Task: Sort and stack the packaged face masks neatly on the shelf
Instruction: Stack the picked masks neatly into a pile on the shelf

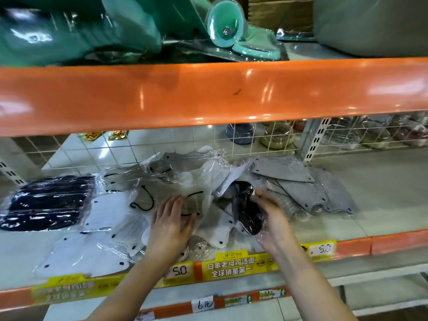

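Note:
Packaged face masks lie jumbled on the shelf [382, 205]. A stack of black masks [46, 202] sits at the left, white masks [92, 246] lie in front, and grey masks [301, 181] are piled at the right. My left hand [169, 223] rests flat with straight fingers on a pale mask pack with black ear loops [148, 195] in the middle. My right hand [271, 218] grips a clear pack holding a black mask [247, 209], tilted up just above the pile.
An orange shelf beam [208, 96] overhangs close above, with green plastic goods [115, 28] on top. A wire grid [266, 140] backs the shelf, jars behind it. Yellow price tags [231, 265] line the front edge. Bare shelf surface shows at the right.

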Tool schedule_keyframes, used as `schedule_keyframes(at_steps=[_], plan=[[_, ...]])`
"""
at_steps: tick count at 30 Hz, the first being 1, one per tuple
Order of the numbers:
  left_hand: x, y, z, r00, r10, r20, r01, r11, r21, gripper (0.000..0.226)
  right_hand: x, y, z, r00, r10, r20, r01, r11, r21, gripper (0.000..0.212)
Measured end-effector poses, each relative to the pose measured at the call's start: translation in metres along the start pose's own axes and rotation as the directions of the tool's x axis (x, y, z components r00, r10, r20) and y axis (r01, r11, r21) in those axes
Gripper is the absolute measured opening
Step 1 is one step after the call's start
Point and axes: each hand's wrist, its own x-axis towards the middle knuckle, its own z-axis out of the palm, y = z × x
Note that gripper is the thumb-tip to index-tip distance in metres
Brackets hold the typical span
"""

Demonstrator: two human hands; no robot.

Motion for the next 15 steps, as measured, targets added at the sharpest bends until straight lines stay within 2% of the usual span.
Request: schedule_keyframes(at_steps=[4,6,9,12,15], plan=[[0.001,0.008,0.000,0.997,0.004,0.077,-0.002,1.000,-0.027,0.070,-0.004,-0.004,0.013,0.966,0.154,0.208,-0.170,0.984,0.061,0.031],[0.000,0.008,0.001,0.991,-0.021,0.130,0.025,0.999,-0.027,0.081,-0.007,-0.002,0.022,0.952,0.173,0.251,-0.198,0.977,0.078,0.028],[-0.001,0.004,0.001,0.971,-0.034,0.235,0.056,0.994,-0.091,0.091,-0.007,0.004,0.029,0.944,0.155,0.290,-0.208,0.965,0.161,0.047],[-0.003,-0.002,-0.004,0.957,-0.078,0.280,0.179,0.918,-0.355,0.087,0.000,0.015,0.033,0.976,0.056,0.210,-0.082,0.990,0.119,0.033],[-0.007,0.005,-0.023,0.959,-0.042,0.280,0.187,0.835,-0.517,0.075,0.005,0.034,0.036,0.992,-0.107,0.065,0.110,0.993,-0.045,0.044]])
